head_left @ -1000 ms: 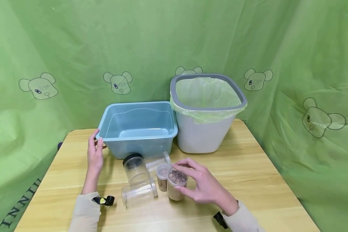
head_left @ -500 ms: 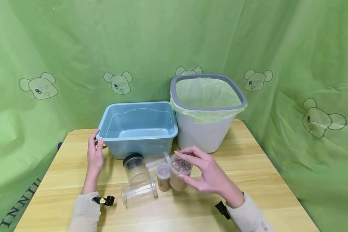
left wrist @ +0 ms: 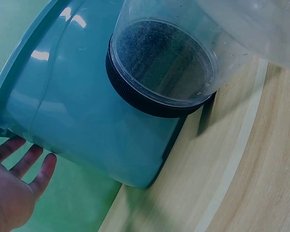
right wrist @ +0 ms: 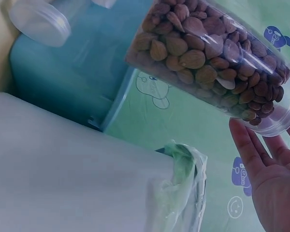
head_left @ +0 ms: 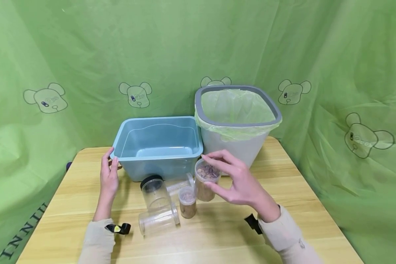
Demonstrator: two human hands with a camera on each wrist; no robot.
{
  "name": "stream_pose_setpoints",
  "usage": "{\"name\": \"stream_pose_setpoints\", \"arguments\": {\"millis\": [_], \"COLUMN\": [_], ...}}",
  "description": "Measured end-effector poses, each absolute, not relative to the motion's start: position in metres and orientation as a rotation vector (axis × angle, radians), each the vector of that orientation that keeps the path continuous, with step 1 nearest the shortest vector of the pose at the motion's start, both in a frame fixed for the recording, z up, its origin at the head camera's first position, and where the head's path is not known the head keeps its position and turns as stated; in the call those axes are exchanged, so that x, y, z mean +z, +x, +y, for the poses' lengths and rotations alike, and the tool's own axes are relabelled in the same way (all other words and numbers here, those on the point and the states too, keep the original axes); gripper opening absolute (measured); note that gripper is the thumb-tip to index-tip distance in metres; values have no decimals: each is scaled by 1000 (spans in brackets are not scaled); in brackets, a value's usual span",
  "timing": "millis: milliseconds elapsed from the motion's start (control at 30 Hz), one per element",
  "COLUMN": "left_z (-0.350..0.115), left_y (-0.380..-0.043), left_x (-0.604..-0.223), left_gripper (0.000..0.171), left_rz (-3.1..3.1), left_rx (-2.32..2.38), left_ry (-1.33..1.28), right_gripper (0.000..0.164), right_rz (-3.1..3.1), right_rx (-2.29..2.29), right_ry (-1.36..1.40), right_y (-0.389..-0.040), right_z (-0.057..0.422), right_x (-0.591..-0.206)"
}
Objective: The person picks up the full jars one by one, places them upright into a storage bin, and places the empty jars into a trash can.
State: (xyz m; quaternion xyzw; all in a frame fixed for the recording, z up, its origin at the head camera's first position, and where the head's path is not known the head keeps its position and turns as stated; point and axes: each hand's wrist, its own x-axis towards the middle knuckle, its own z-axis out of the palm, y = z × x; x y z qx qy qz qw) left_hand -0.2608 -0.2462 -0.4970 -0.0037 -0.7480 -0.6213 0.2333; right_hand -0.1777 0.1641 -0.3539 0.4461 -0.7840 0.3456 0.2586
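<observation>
Since a second ago your right hand (head_left: 241, 181) has lifted the almond jar (head_left: 206, 179) off the table (head_left: 283, 198) and carried it up and back, toward the gap between the blue tub (head_left: 158, 146) and the lined bin (head_left: 237, 128). Your fingers curl around the jar's rim and side, thumb underneath, and it hangs clear of the table, lidless and full of nuts; the right wrist view shows it tilted. Your left hand (head_left: 108, 176) has not shifted: its fingers lie straight and relaxed against the tub's near left corner, holding nothing. By the look of things, the pickup is done, but nothing has gone into either container; both the tub and the bin look empty. Left on the table are a small filled jar (head_left: 187, 202), a black-lidded jar (head_left: 154, 190) and two clear ones on their sides.
</observation>
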Motion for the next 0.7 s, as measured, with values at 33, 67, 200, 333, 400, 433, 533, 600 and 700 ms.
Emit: {"name": "stream_pose_setpoints", "arguments": {"millis": [33, 67, 200, 333, 400, 433, 533, 600, 700], "left_z": [-246, -245, -239, -234, -232, -232, -230, -229, -228], "left_y": [-261, -259, -247, -239, -239, -238, -238, -238, -238], "left_x": [-496, -493, -474, -463, -464, -464, -464, -464, -464], "left_gripper": [50, 50, 51, 48, 45, 44, 41, 40, 39], "left_rz": [-2054, -2060, -2079, -2097, -2113, -2121, -2129, -2125, -2095], "left_rx": [-1710, -1716, -1724, -1710, -1688, -1674, -1653, -1655, -1677], "left_ry": [-8, 1, 13, 24, 43, 54, 65, 62, 35], "right_gripper": [57, 57, 58, 61, 63, 63, 62, 62, 61], "right_rz": [-2115, -2105, -2099, -2155, -2201, -2223, -2276, -2304, -2342], "right_rx": [932, 926, 885, 838, 822, 815, 805, 793, 783], "right_ry": [1211, 1213, 1203, 1176, 1158, 1149, 1134, 1125, 1117], "right_y": [-180, -183, -194, -206, -212, -215, -223, -228, -236], "right_z": [163, 162, 157, 149, 144, 142, 134, 129, 120], "right_x": [-351, -348, -339, -334, -331, -331, -328, -325, -321]}}
